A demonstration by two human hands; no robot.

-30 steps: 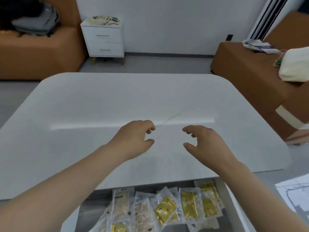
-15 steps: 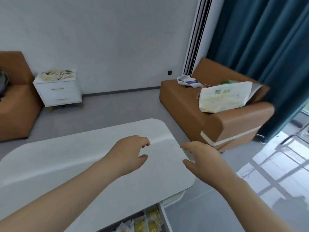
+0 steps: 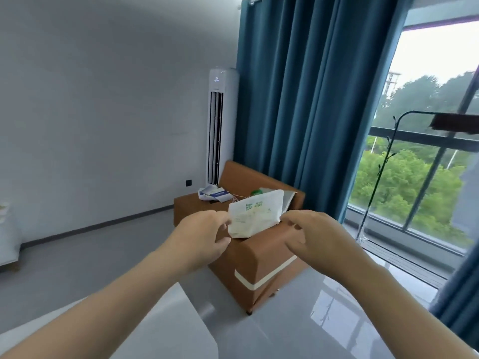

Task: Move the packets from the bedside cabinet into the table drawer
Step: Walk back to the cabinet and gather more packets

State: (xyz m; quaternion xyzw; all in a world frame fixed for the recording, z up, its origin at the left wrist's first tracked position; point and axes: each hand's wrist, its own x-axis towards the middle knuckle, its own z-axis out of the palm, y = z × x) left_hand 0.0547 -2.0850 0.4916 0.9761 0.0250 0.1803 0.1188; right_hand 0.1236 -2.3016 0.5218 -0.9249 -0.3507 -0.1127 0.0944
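At the far left edge, a white sliver that is probably the bedside cabinet (image 3: 6,244) just enters the view. Pale shapes sit on its top, too small to call packets. No packets can be made out anywhere, and the table drawer is out of view. Only a rounded corner of the table (image 3: 129,332) shows at the bottom, under the left forearm.

The left hand (image 3: 204,239) is raised mid-air with thumb and fingers loosely curled and apart, holding nothing. The right hand (image 3: 318,239) matches it, its fingers bent downward and empty.

The likely risk is that the head faces the curtain (image 3: 311,99) and window (image 3: 427,151), away from both cabinet and drawer. Walking off in this direction could clip a hip on the table corner. The hands could also drift toward the wrong goods on the sofa (image 3: 261,265).

The only container in sight is a white bag (image 3: 255,216) lying on the sofa arm, beyond the hands and untouched. Its contents cannot be told. Loose papers (image 3: 213,194) lie on the seat behind it.
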